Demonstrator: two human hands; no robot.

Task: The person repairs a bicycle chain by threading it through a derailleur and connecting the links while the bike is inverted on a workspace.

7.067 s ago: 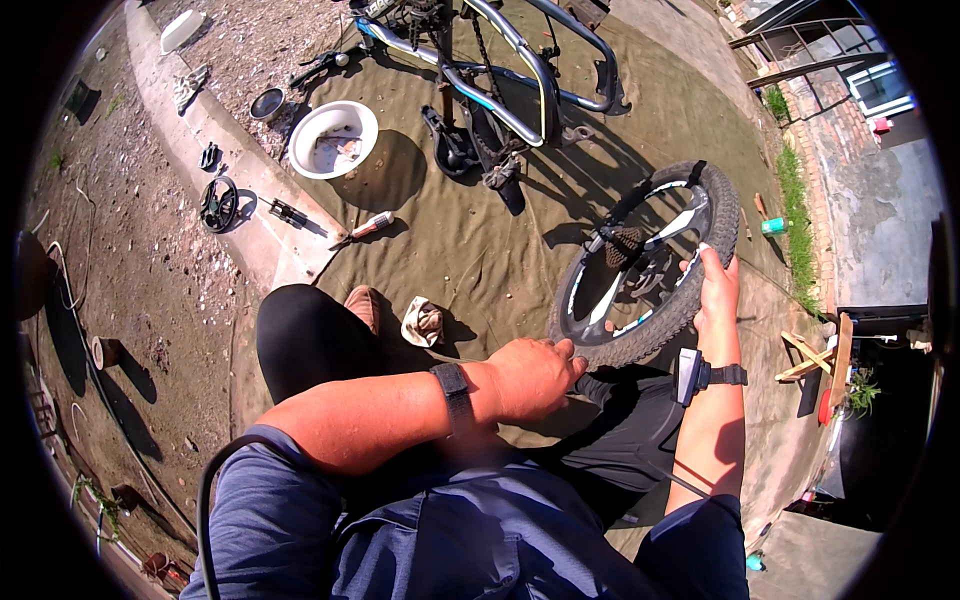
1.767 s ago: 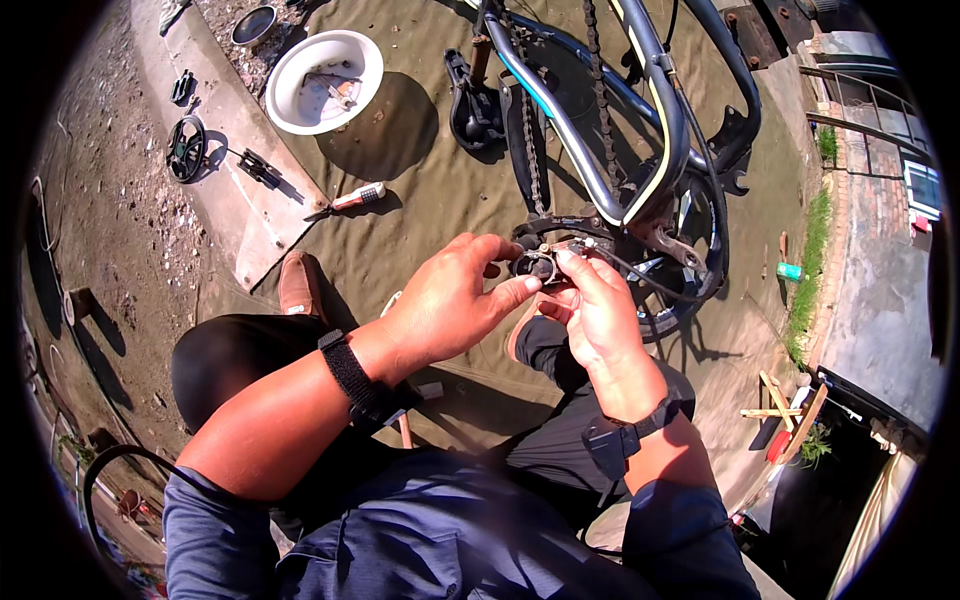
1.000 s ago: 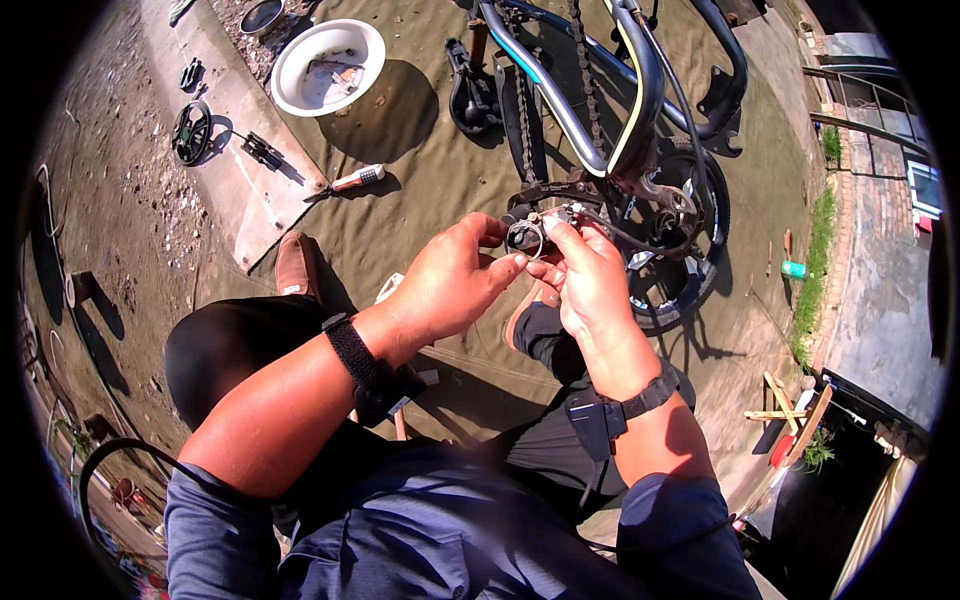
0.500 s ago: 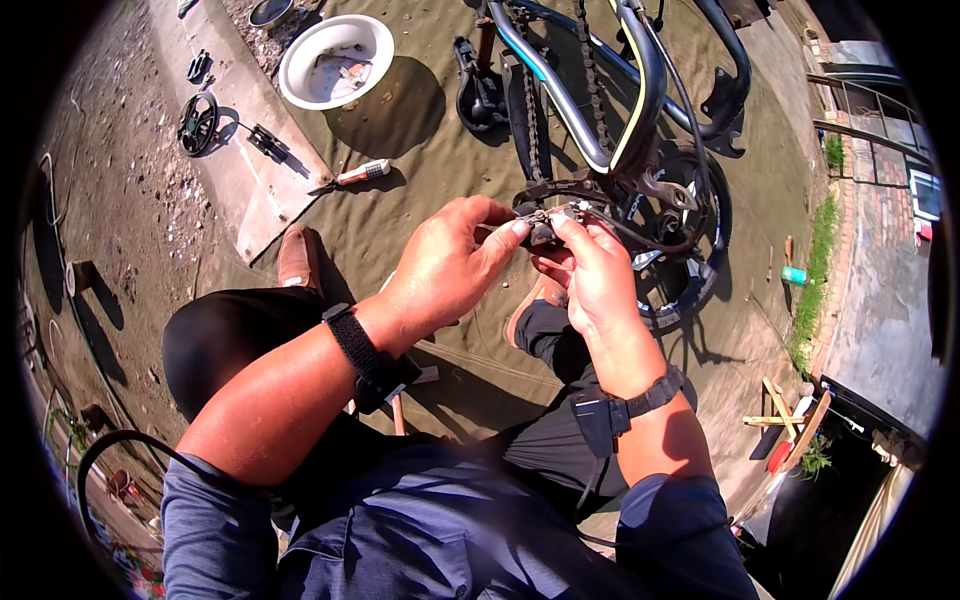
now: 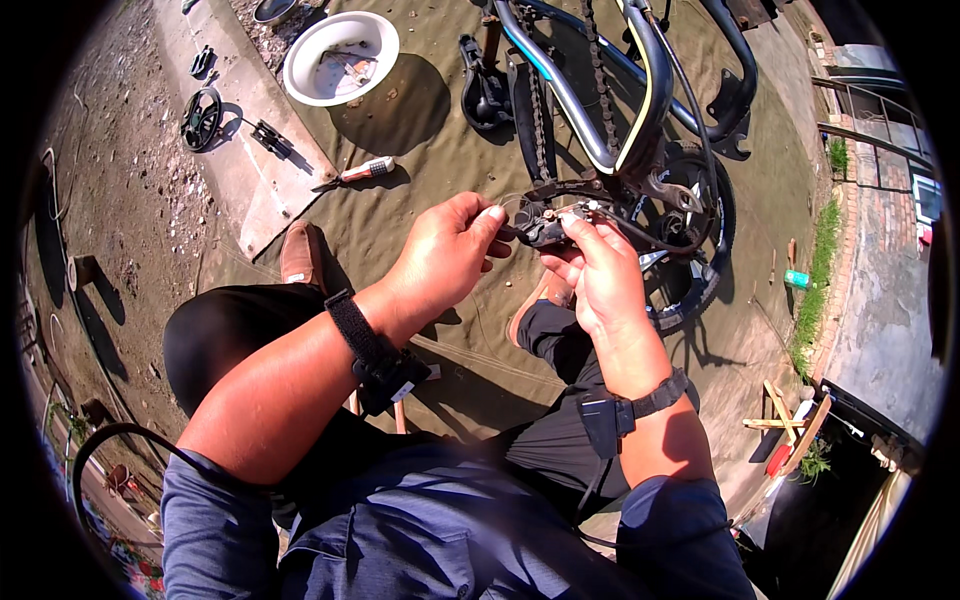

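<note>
A small dark bicycle part (image 5: 541, 226) is gripped by the left hand (image 5: 445, 255) and right hand (image 5: 600, 275), the wheel (image 5: 700, 250) at three o'clock.

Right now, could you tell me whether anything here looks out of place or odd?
Yes: the bicycle lies upside down on the tan cloth, its chain hanging slack. Both hands, left and right, hold a small dark part.

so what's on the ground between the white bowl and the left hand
In the head view, a screwdriver with a red and white handle lies on the brown tarp between the white bowl and the left hand.
</note>
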